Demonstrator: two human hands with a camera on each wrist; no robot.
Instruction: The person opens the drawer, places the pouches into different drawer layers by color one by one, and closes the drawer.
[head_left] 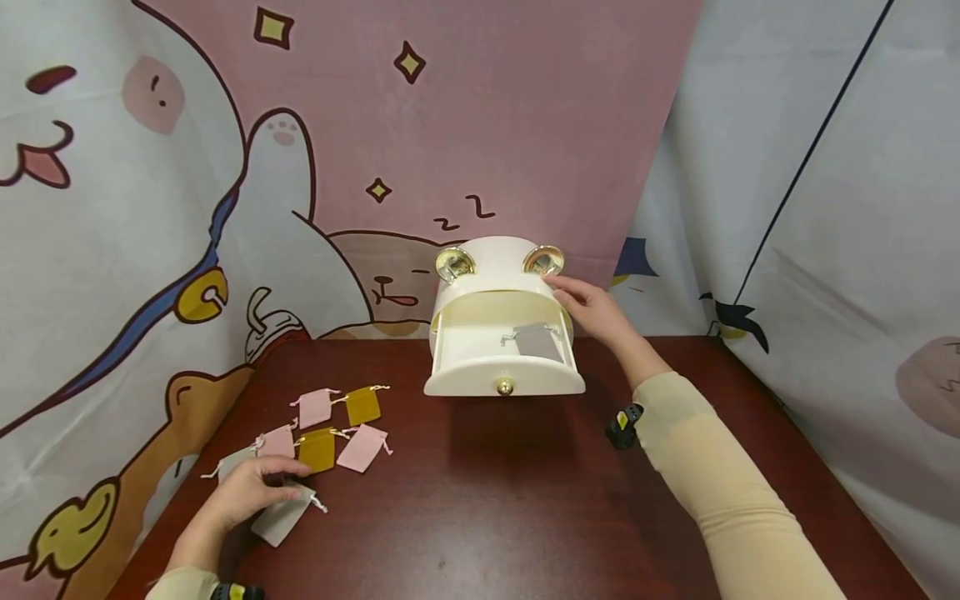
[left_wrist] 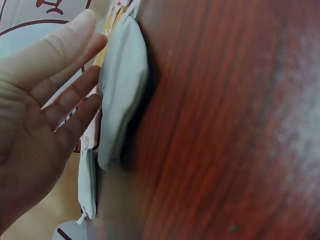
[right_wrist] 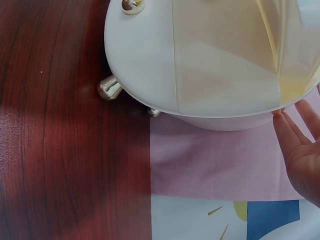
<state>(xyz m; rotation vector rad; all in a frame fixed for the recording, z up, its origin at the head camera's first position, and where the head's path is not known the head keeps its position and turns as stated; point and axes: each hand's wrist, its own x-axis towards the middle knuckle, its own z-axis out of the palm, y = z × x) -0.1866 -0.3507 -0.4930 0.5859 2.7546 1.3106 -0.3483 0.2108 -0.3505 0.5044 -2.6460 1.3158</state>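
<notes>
A white storage box [head_left: 497, 250] with gold ring-shaped ears stands at the back, its drawer [head_left: 465, 377] pulled out. Inside the drawer lies a grey drawstring pouch [head_left: 537, 341]. My right hand [head_left: 596, 312] has its fingertips at the box's right side, near the gold ear; the right wrist view shows the fingers of this hand [right_wrist: 302, 155] lightly bent at the rim. At the front left, my left hand [head_left: 251, 492] hovers over a grey pouch [head_left: 281, 518] with thumb and fingers spread. The left wrist view shows that pouch [left_wrist: 125, 75] beside the fingertips, not gripped.
Several more pouches lie behind the left hand: pink ones [head_left: 363, 448], mustard ones [head_left: 317, 450] and a grey one [head_left: 234, 461] partly hidden by the hand. The dark red wooden table [head_left: 480, 517] runs back to a cartoon-printed cloth [head_left: 510, 125]. Small gold feet [right_wrist: 109, 88] support the box.
</notes>
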